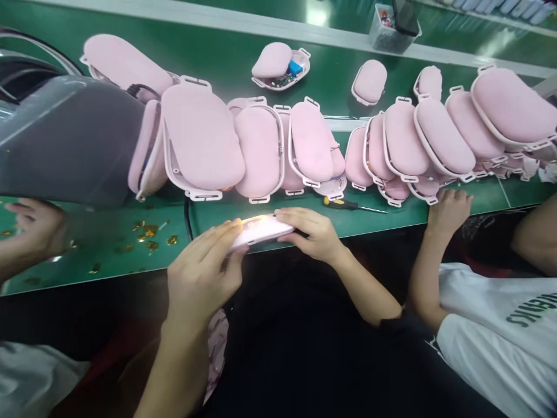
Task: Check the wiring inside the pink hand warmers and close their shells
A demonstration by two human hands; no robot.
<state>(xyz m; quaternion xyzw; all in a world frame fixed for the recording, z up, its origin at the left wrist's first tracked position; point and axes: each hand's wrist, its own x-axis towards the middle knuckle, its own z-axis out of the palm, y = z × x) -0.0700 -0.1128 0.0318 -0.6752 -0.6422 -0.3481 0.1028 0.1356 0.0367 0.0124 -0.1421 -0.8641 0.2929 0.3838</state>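
A green workbench (226,52) stretches beyond the hands (202,261) to either side. Farther from them, a pale strip (261,24) runs across, and white glare (317,13) shines on the green surface (348,14) behind.

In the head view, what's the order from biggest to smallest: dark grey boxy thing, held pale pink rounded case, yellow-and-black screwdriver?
1. Dark grey boxy thing
2. Pale pink rounded case, partly covered
3. Yellow-and-black screwdriver, slimmest

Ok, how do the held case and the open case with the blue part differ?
The held case is between the left hand and right hand; the open case lies on the green surface. The held case glows on top; the open case shows no glow. The open case gapes, baring a blue part; the held case shows no such part. Both have pink shells.
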